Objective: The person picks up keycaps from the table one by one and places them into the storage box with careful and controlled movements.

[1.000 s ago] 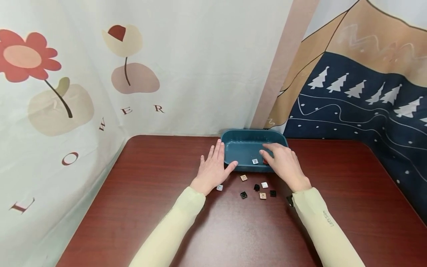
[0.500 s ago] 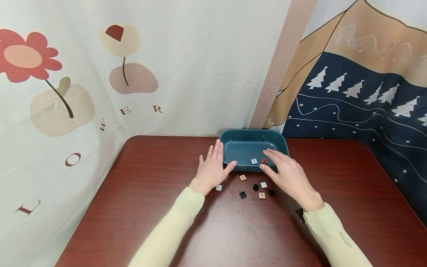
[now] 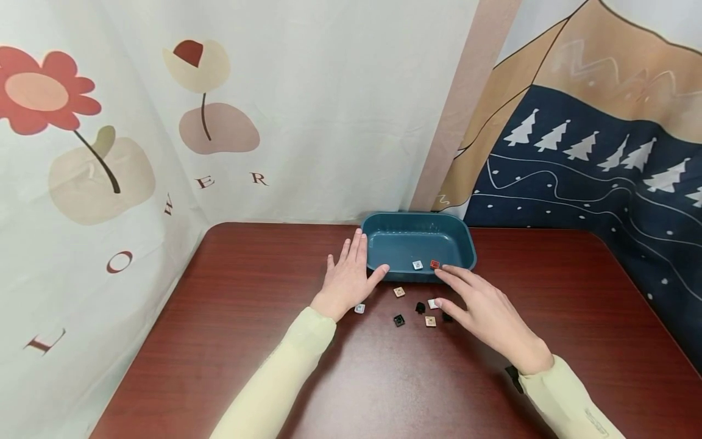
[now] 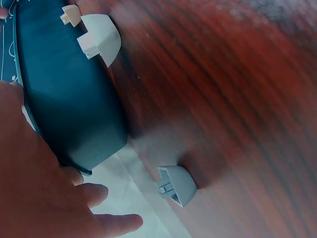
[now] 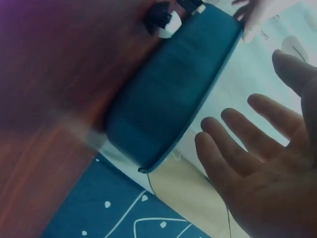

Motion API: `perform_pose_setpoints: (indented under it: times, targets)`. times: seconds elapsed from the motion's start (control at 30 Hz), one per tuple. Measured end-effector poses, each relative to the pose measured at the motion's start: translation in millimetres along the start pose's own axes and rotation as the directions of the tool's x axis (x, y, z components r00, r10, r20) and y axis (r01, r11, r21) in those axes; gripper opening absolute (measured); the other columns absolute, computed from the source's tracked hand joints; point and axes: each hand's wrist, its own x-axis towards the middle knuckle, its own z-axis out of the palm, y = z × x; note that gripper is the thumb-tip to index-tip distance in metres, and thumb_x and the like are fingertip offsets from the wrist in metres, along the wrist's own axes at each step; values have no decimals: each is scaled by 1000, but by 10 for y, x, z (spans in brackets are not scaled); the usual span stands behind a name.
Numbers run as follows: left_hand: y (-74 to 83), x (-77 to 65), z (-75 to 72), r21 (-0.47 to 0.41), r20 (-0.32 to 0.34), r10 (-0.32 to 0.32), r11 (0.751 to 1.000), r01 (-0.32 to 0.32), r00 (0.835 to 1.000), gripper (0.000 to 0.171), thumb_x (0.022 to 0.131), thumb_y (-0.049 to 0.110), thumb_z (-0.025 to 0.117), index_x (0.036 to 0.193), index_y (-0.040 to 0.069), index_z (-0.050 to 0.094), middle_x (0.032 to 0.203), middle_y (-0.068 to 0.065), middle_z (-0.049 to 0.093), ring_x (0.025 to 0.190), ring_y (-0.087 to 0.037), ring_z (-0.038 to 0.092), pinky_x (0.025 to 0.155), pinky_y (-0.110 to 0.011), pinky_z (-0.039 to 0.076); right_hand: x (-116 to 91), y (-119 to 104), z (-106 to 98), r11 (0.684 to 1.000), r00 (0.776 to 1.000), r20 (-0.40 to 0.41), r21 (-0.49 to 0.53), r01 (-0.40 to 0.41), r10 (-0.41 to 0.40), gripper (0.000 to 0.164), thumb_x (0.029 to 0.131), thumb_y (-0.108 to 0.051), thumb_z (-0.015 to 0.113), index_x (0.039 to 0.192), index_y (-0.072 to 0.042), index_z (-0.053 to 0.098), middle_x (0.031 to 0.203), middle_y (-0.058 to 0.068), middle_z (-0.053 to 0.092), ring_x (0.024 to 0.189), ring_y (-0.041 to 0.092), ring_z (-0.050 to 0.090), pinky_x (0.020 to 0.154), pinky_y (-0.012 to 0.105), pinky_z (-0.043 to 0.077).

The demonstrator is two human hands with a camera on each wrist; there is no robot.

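Note:
A blue tray (image 3: 406, 277) stands at the back of the table. Lying in it are a white keycap (image 3: 417, 265) and a red keycap (image 3: 435, 264). My left hand (image 3: 347, 277) is spread at the tray's left end, fingers straight along the rim. Just in front of the tray's right part, my right hand (image 3: 490, 311) holds nothing, thumb and fingers apart. Its thumb tip overlaps a white keycap (image 3: 432, 303), and a black keycap (image 3: 446, 317) is partly hidden under the hand. Beside my left wrist lies another white keycap (image 3: 359, 308).
Around the tray's front lie a beige keycap (image 3: 399, 292), a second beige keycap (image 3: 430, 322) and two black ones, one nearer the middle (image 3: 420, 308). A printed curtain (image 3: 329, 122) hangs right behind the brown table (image 3: 247, 292).
My right hand has drawn back from inside the tray toward the front right, uncovering the red keycap in the tray. My left hand has stayed at the tray's rim.

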Motion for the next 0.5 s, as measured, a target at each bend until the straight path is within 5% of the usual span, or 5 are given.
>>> perform_pose_setpoints:
  times: [0.5]
  targets:
    - [1, 1, 7, -9, 8, -4, 1000, 4, 1000, 92, 103, 67, 43, 167, 9, 11, 174, -2, 0, 159, -30, 11, 120, -67, 17, -262, 88, 86, 998, 991, 125, -34, 55, -50, 63, 90, -33, 82, 146, -12, 61, 148, 15, 56, 127, 36, 60, 97, 56, 53]
